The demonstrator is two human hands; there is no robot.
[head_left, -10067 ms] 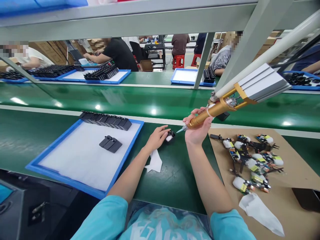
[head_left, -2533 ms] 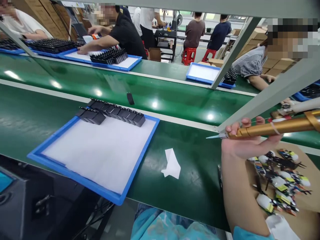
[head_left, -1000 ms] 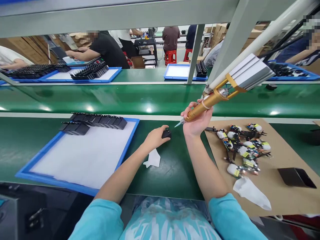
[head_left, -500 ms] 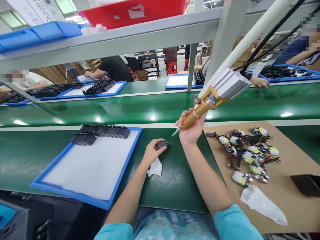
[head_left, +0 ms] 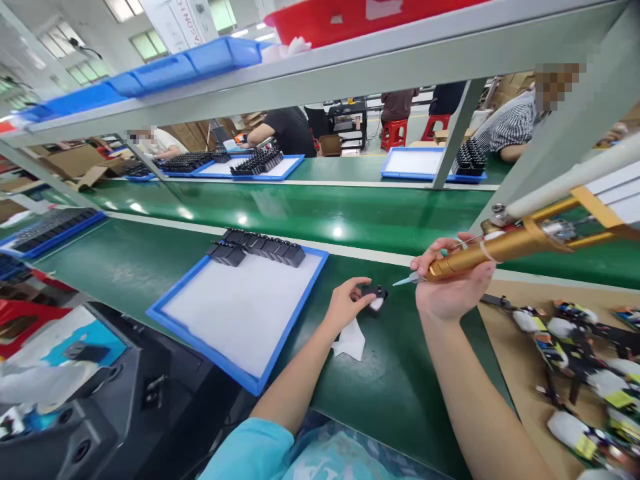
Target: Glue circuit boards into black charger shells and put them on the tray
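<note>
My left hand (head_left: 346, 307) is closed on a small black housing (head_left: 374, 295) with a white part showing inside, held on the green bench. My right hand (head_left: 449, 287) grips a gold dispensing pen (head_left: 480, 255) whose pale tip points left, a short way right of the housing. A white scrap of cloth (head_left: 351, 341) lies under my left wrist. Left of it is a blue-framed white tray (head_left: 239, 308) with a row of black housings (head_left: 260, 245) along its far edge.
A brown cardboard sheet (head_left: 520, 373) on the right carries several small circuit assemblies (head_left: 575, 340). A grey shelf beam (head_left: 320, 73) runs overhead, a slanted post (head_left: 550, 147) on the right. Other people work at blue trays across the conveyor. Dark equipment (head_left: 75, 400) sits at lower left.
The view has swung left and up. My left hand has tipped the black housing so its white inside shows. The pen has levelled out, its tip still close to the housing.
</note>
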